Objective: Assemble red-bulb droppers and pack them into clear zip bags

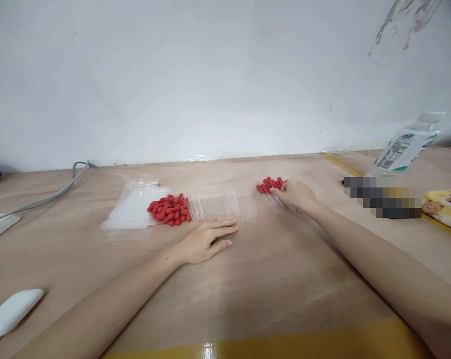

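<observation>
My left hand [206, 242] lies flat on the wooden table [270, 279], fingers apart and empty, just in front of a row of clear glass tubes [223, 205]. Left of the tubes is a heap of red rubber bulbs [170, 210]. My right hand [295, 194] reaches to a small group of assembled droppers with red bulbs [270, 185] and rests on them, fingers curled over their glass ends. Whether it grips one I cannot tell. A stack of clear plastic bags [131, 212] lies left of the red heap.
A grey cable [57, 192] runs along the back left. A white flat object [10, 313] lies at the near left edge. At the right stand a tilted plastic bottle [408, 144] and a yellow printed packet [447, 207]. The white wall is close behind.
</observation>
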Motion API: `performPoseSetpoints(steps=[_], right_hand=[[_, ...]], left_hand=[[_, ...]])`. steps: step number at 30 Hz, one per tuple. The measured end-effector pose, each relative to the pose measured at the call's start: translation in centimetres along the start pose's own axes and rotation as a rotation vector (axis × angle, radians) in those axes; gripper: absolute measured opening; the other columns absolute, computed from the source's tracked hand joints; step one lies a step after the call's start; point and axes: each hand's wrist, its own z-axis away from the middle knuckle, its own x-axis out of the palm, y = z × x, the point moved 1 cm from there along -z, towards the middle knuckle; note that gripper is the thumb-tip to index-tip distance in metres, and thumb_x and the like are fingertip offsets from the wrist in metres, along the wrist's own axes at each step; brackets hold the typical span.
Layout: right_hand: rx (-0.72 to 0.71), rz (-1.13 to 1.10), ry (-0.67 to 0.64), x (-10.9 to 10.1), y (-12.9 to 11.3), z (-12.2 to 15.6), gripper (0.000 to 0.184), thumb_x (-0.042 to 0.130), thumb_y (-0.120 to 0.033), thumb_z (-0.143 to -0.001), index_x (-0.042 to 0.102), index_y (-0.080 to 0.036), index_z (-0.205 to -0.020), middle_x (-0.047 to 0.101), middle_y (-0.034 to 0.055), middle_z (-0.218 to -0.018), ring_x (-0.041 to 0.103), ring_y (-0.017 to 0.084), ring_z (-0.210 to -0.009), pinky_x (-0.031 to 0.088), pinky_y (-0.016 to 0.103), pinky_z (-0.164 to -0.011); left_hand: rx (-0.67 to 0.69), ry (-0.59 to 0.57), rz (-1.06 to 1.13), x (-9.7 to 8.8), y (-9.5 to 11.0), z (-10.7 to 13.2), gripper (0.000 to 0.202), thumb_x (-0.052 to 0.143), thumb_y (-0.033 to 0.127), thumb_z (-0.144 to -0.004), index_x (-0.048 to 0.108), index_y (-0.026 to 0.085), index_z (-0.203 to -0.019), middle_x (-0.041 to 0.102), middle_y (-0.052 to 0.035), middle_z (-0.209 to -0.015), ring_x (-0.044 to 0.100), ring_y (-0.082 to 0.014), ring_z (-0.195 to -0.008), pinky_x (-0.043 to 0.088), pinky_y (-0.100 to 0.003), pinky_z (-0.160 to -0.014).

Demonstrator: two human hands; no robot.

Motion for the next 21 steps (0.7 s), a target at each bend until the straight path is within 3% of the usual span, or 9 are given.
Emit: performPoseSetpoints(steps=[5,9,13,15,17,19,21], right_hand=[[-0.09,-0.013,0.162,0.6,-1.8,1.3,0.038,0.046,-0.051,-0.077,0.059,-0.02,-0.062,0.062,0.0042,-0.066,0.055,0.018,-0.064,0.031,0.026,-0.053],[-0.185,-0.045,0.116,1.7,-3.6,2.6,0.031,0.05,-0.049,-0.076,0.063,-0.022,-0.071,0.065,0.0041,-0.072,0.057,0.019,-0.071,0.034,0.027,-0.06],[-0.188,-0.004,0.025,1.8,-4.1,3.0,0.025,0.051,-0.042,-0.076,0.065,-0.022,-0.07,0.066,0.0045,-0.072,0.059,0.021,-0.074,0.035,0.028,-0.061],[-0.186,0.037,-0.002,1.6,-4.2,3.1,0.022,0.051,-0.037,-0.075,0.065,-0.022,-0.067,0.066,0.0046,-0.072,0.059,0.023,-0.076,0.036,0.03,-0.063],[-0.191,0.09,-0.023,1.5,-4.3,3.3,0.022,0.049,-0.033,-0.075,0.066,-0.02,-0.067,0.066,0.0061,-0.072,0.06,0.023,-0.075,0.037,0.031,-0.063],[-0.191,0.141,-0.022,1.5,-4.4,3.5,0.025,0.046,-0.03,-0.077,0.066,-0.018,-0.069,0.066,0.0087,-0.074,0.061,0.024,-0.075,0.038,0.031,-0.062],[-0.192,0.175,-0.008,1.8,-4.6,3.6,0.027,0.043,-0.029,-0.079,0.065,-0.015,-0.073,0.066,0.0111,-0.077,0.061,0.025,-0.075,0.038,0.031,-0.061]], left_hand=[[-0.001,-0.038,-0.031,-0.2,0.3,-0.1,0.039,0.042,0.032,-0.091,0.047,0.022,-0.128,0.044,-0.0061,-0.136,0.039,-0.0185,-0.127,0.03,-0.039,-0.107],[-0.014,-0.043,-0.041,-0.3,0.3,-0.1,0.038,0.042,0.032,-0.091,0.047,0.023,-0.128,0.044,-0.0056,-0.136,0.039,-0.0184,-0.127,0.029,-0.039,-0.107],[0.004,-0.008,-0.024,0.1,0.4,0.0,0.037,0.044,0.031,-0.09,0.05,0.02,-0.125,0.048,-0.0077,-0.133,0.043,-0.0186,-0.123,0.033,-0.036,-0.103],[0.005,0.088,-0.032,0.3,0.4,0.0,0.033,0.047,0.031,-0.089,0.055,0.02,-0.119,0.056,-0.0072,-0.124,0.05,-0.0184,-0.115,0.039,-0.034,-0.097],[-0.069,0.254,-0.109,0.0,0.3,-0.1,0.025,0.051,0.031,-0.086,0.063,0.02,-0.104,0.064,-0.0062,-0.106,0.056,-0.0193,-0.101,0.042,-0.034,-0.089],[-0.239,0.431,-0.264,-0.9,-0.2,0.0,0.019,0.051,0.031,-0.084,0.065,0.018,-0.088,0.065,-0.006,-0.09,0.056,-0.0213,-0.089,0.042,-0.036,-0.082],[-0.45,0.538,-0.445,-2.3,-1.1,0.2,0.019,0.05,0.03,-0.082,0.064,0.017,-0.081,0.062,-0.0073,-0.085,0.053,-0.024,-0.088,0.039,-0.039,-0.079]])
